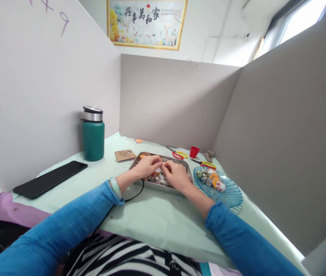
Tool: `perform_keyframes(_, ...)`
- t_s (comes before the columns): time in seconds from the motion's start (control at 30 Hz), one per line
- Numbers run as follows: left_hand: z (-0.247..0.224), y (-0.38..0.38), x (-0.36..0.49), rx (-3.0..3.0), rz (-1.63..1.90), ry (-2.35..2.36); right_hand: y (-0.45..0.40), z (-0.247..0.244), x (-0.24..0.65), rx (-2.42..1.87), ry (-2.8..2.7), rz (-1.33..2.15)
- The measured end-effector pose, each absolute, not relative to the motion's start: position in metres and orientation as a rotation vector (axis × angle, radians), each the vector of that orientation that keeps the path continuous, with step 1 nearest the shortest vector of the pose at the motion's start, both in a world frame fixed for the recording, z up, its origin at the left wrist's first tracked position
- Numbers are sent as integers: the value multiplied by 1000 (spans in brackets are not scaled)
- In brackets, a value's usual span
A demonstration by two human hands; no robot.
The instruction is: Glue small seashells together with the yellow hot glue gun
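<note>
Both hands meet over a shallow metal tray (163,186) that holds several small mixed pieces. My left hand (150,165) is closed in a pinch, its fingertips at a small whitish piece (159,169). Right beside it, my right hand (176,174) pinches at the same spot, fingertips nearly touching the left ones. The kind of the whitish piece is too small to make out, and the fingers partly cover it. A blue scalloped glass plate (231,191) to the right of the tray bears several small decorations in orange, white and green.
A green bottle (93,140) and a black phone-like slab (52,178) stand and lie at left. Behind the tray are a brown card (125,155), red-and-yellow scissors (180,155), a second pair of scissors (207,165) and a red cup (194,152). Grey panels (177,99) enclose the table.
</note>
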State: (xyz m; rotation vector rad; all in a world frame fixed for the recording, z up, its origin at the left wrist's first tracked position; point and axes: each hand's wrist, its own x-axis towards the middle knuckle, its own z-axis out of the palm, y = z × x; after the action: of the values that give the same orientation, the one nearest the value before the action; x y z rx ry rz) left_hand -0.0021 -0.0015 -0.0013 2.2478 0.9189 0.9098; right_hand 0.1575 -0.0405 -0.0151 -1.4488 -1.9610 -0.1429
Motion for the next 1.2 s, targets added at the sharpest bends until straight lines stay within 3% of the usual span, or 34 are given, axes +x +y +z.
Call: perform_keyframes(1.2,-1,-1,-2,2270,943,908,-40,-15,157,-1475,-1969,-163)
